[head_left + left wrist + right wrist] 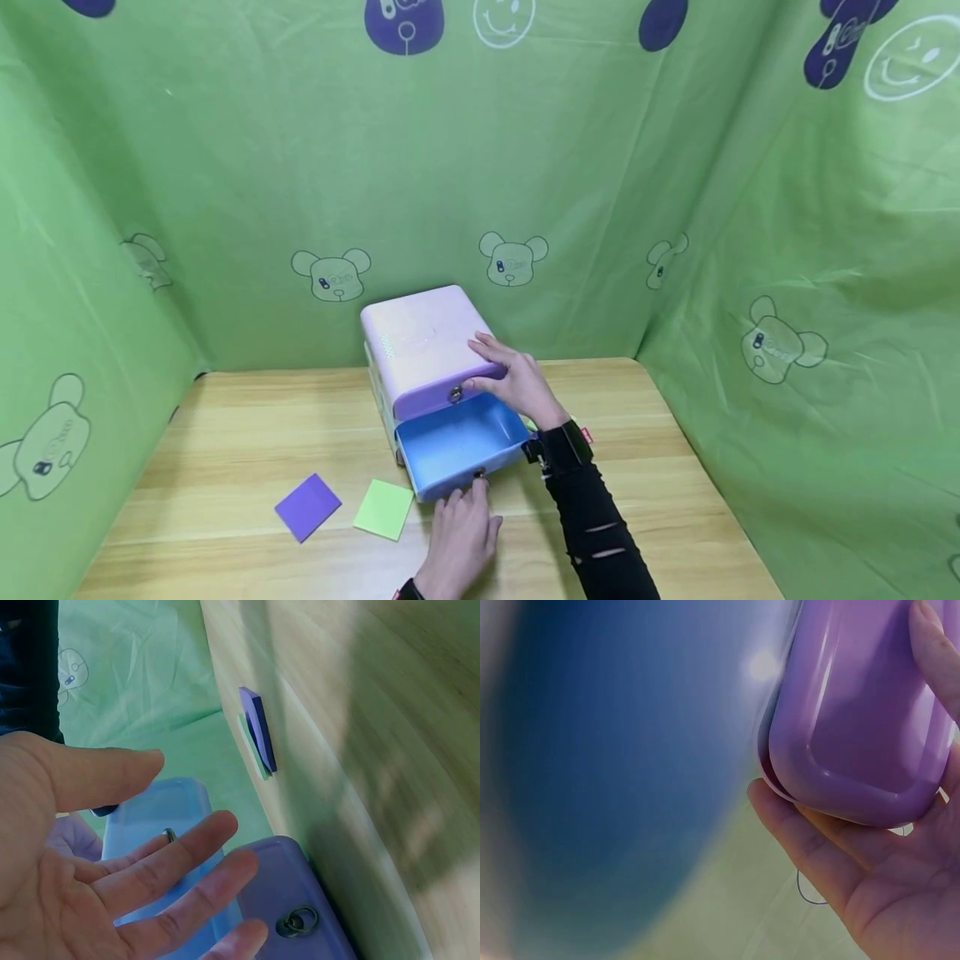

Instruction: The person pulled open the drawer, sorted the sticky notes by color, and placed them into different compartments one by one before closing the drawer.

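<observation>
A small storage box with drawers [427,333] stands at the table's back, purple on top, its blue lower drawer [457,442] pulled out; I see nothing inside. At the blue drawer's front, my left hand [459,533] touches the metal ring pull [171,835] with one fingertip; its thumb [112,776] stands apart and the other fingers are extended. My right hand [525,387] grips the right front corner of the purple upper part [870,727], thumb on its front near another ring pull [455,393], fingers round its edge.
On the wooden table [255,433], a purple square pad [307,507] and a light green square pad [383,509] lie left of the drawer. Something green and purple peeks out behind the right wrist. Green printed cloth [420,167] closes off the back and both sides.
</observation>
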The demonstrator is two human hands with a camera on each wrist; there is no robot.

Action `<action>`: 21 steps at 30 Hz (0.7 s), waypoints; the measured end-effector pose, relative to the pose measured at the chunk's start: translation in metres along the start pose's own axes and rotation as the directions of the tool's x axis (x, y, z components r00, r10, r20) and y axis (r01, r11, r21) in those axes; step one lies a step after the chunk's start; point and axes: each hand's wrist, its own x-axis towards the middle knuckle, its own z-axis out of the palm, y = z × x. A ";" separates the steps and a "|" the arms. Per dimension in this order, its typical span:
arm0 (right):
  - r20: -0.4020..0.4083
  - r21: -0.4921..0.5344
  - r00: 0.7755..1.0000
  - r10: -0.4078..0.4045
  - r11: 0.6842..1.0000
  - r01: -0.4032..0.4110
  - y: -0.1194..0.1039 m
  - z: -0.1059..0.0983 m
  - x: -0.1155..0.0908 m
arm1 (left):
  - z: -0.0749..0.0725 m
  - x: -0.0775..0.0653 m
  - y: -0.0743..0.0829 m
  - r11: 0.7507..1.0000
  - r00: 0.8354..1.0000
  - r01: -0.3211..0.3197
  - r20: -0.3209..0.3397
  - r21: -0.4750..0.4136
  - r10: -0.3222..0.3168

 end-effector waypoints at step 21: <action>-0.010 0.001 1.000 -0.005 1.000 0.005 0.002 0.002 0.000 | -0.016 0.011 -0.015 0.929 0.865 -0.257 -0.491 -0.267 0.098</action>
